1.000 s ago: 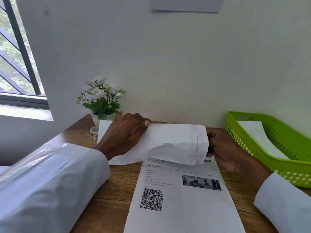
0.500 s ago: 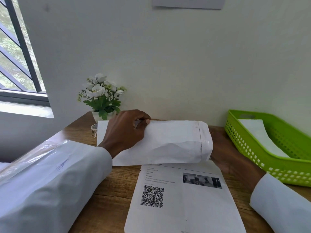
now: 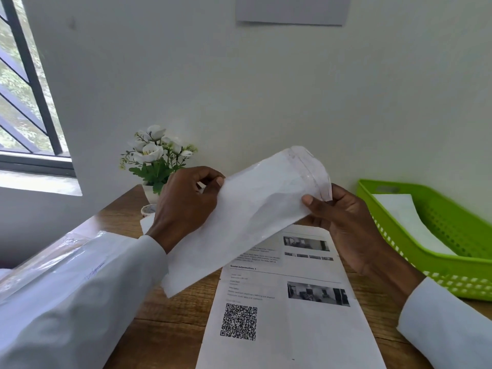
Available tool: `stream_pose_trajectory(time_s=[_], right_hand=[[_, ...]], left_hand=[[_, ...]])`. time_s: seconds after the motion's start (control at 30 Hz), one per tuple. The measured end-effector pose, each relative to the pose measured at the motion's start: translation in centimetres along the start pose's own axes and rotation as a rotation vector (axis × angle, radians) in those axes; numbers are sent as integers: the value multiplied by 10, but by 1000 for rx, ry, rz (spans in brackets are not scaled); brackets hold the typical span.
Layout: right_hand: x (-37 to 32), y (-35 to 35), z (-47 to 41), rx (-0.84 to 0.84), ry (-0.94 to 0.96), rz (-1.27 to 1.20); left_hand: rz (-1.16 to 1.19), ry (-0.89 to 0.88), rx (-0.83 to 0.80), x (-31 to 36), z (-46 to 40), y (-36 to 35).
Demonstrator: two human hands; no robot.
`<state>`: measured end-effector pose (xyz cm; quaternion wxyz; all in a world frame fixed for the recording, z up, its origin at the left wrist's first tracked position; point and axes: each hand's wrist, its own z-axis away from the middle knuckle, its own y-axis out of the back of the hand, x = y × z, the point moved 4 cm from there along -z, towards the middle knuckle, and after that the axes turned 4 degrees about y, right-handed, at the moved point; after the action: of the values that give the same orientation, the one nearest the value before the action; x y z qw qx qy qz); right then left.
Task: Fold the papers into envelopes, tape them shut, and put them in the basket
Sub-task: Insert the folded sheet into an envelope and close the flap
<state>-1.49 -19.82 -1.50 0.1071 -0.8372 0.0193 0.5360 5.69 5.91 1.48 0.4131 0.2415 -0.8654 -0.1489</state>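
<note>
Hands hold a folded white envelope (image 3: 247, 222) up off the table (image 3: 165, 323), tilted so its right end rises toward the wall and its lower left corner dips near the left sleeve (image 3: 66, 296); the left hand (image 3: 186, 206) grips the envelope's upper left edge, its fingers (image 3: 210, 179) curled over the top with the thumb tip pressed to the paper; the right hand (image 3: 348, 222) pinches the right end from below, thumb on the front face and the other fingers hidden behind; a strip of clear tape (image 3: 308, 169) runs across the folded flap at that raised end. Under the envelope a printed sheet (image 3: 287, 315) lies flat on the wooden table, showing a square code, small text and two dark photographs. A green basket (image 3: 452, 272) sits at the right edge of the table, near the right hand but apart from it, with a white paper (image 3: 407, 222) already lying inside. Behind the left hand stands a small pot of white flowers (image 3: 154, 158) against the wall; a roll of tape (image 3: 148, 209) lies just beside the pot; a barred window (image 3: 26, 102) fills the far left.
</note>
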Motion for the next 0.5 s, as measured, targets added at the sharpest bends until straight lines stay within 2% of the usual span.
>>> stream_pose_trajectory(time_s=[0.1, 0.2, 0.27, 0.37, 0.5], right_hand=[[-5, 3, -3, 63, 9, -47], [-10, 6, -6, 98, -18, -142], [-11, 6, -6, 112, -54, -206], [-4, 3, -5, 87, -129, -273], [9, -6, 0, 66, -226, -262]], left_hand=[[65, 84, -221, -3, 0, -9], [236, 251, -587, -1, 10, -14], [386, 343, -762, 2, 18, -14], [596, 372, -846, 9, 24, -16], [747, 368, -774, 18, 24, -21]])
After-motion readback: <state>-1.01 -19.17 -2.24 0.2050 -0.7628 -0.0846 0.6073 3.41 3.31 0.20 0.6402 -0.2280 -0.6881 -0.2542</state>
